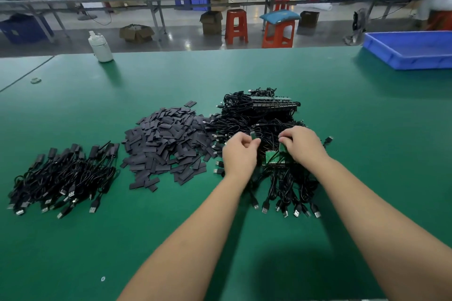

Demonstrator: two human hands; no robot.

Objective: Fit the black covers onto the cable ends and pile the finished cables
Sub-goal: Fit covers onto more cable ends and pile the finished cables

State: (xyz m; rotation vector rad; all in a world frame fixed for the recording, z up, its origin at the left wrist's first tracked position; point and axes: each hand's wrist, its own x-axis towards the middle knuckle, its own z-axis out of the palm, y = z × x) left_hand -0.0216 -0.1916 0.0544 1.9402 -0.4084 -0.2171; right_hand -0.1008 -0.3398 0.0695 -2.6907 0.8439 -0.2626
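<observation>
Cable end [253, 135] pinched in left hand [241, 154] grip; right hand [302, 145] beside.

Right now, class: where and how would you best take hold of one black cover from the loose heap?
Pick a cover at the near edge of the heap of black covers, lying flat and apart. Pinch its long sides from above with the left hand, which is closer; judged likely easiest.

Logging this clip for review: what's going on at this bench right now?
A person works over the unfinished cables on a green table. The left hand pinches a small green board at a cable end; the right hand grips the green boards in the heap. Loose black covers lie in the middle, finished cables at far left.
</observation>
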